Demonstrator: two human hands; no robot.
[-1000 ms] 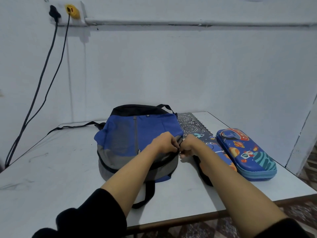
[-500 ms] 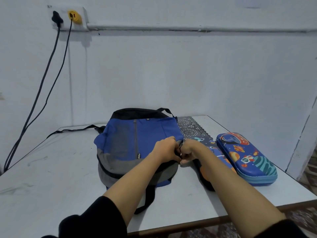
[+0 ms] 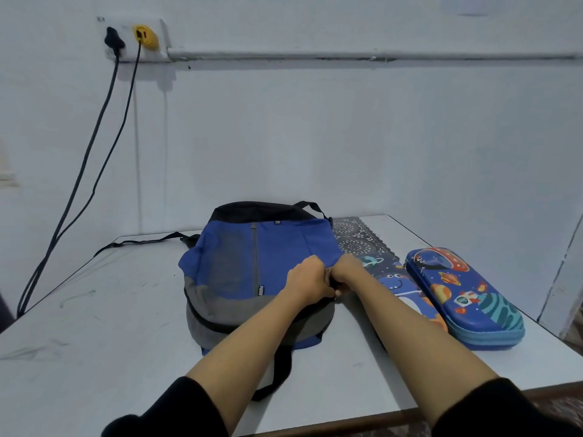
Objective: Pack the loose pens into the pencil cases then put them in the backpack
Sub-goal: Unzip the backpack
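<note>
On the table (image 3: 94,326), left grip (image 3: 310,280) and right grip (image 3: 345,272) pinch one backpack (image 3: 239,263) beside two pencil cases (image 3: 398,283) (image 3: 463,294)

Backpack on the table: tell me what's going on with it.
A person grips the blue backpack at its right edge with the left hand and the right hand close together, apparently working at its opening. The backpack lies on the white table. To its right, the dinosaur pencil case and the planet pencil case lie side by side, not yet packed. No loose pens show.
</note>
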